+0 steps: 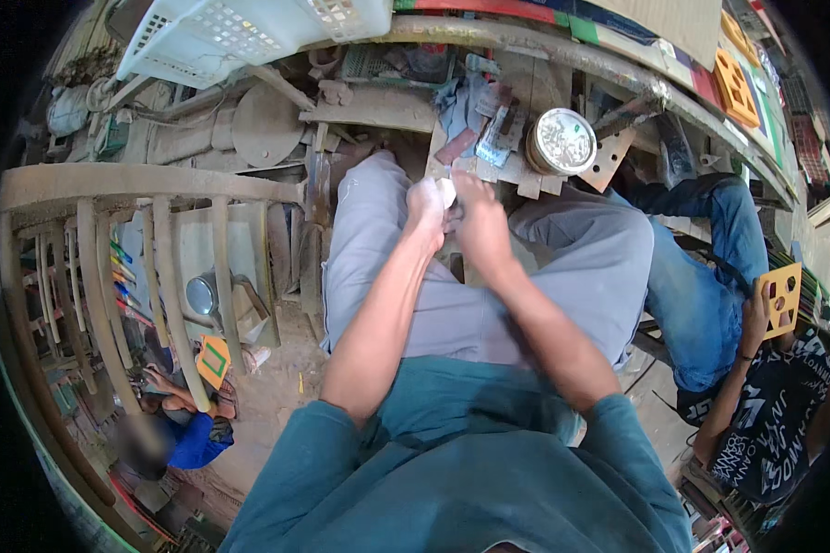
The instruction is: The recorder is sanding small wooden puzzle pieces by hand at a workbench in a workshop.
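Observation:
My left hand (427, 207), whitened with dust, grips a small pale piece (446, 191) above the gap between my knees. Close against it on the right is my right hand (481, 218), blurred, with its fingers bent; what it may hold is hidden. Just beyond both hands, a reddish-brown strip (456, 146) lies on a low wooden board (437, 157). Crumpled grey-blue cloth (456, 104) and several worn sheets bearing print (496, 142) lie behind it. A round metal can (565, 140) stands to their right.
A pale blue plastic crate (249, 34) juts in at upper left. A curved wooden railing (145, 181) bounds the left side. At right, a seated person (705, 290) holds a yellow panel with holes (780, 301). Another person (197, 442) sits at lower left. A beam (484, 38) crosses ahead.

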`<state>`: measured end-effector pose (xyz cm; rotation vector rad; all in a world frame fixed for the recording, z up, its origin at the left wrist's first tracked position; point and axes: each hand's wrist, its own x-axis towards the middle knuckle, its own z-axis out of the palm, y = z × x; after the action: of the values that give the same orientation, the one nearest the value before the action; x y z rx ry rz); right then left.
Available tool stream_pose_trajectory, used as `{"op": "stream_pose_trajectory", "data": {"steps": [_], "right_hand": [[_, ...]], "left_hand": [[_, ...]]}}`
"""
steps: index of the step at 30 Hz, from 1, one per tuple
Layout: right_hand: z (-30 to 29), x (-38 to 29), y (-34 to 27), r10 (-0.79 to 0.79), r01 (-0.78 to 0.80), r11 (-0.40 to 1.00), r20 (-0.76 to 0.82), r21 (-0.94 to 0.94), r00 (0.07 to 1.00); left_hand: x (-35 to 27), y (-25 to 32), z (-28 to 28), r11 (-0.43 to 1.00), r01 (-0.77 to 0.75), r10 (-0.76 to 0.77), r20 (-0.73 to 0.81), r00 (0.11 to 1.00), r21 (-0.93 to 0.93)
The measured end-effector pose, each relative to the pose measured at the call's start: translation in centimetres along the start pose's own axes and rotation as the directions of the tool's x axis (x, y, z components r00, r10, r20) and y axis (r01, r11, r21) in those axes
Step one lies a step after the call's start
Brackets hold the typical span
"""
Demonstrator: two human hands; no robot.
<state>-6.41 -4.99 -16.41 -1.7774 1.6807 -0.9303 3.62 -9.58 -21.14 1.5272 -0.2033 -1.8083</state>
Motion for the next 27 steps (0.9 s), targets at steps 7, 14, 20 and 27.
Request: {"op": "stream_pose_trajectory", "data": {"steps": [7,14,20,27], "right_hand": [[-0.1,-0.6,0.2,0.012,-0.012,1.0,0.018,-0.026,1.0],[0.3,-0.5,-0.7,0.007,-0.007,1.0,0.022,0.002,1.0],[1.1,-2.4,-1.0,-0.066,0.069,0.997,-0.062,0.045,0.996],[1.5,-3.1,-1.4,-0.032,0.036,0.997,-0.057,0.072,0.998]], "left_hand": [[-1.8,0.6,1.6,1.0,0.005,-0.005,-0.02,1.0,0.013],[-0.1,-0.7,0.2,0.982,-0.093,0.093,0.007,0.996,0.165],[-0.6,0.6,-0.3,0.977,-0.057,0.059,-0.001,0.998,0.206],[-0.1,0.5,-0.1,0.972,-0.102,0.108,-0.015,0.994,0.21]]}}
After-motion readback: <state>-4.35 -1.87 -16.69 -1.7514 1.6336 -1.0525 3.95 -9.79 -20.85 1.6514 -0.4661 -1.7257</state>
